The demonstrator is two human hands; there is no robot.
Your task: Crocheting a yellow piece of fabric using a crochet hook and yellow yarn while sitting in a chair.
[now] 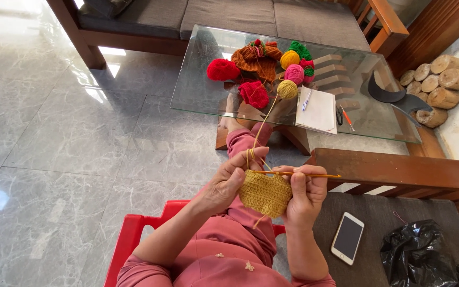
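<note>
The left hand [228, 183] pinches the upper left edge of a mustard crocheted piece [265, 193], its fingers [248, 161] curled with yarn looped over them. At three o'clock of it, the right hand [305, 194] grips the piece's right side, fingers pressed together around an orange crochet hook [298, 174] lying level across the top. A white phone [347, 238] rests at four o'clock on the grey seat. The yarn strand [264, 123] runs toward twelve o'clock to a mustard ball [287, 89] on the glass counter [197, 90], among red, pink, green balls, beside a notebook [319, 110].
</note>
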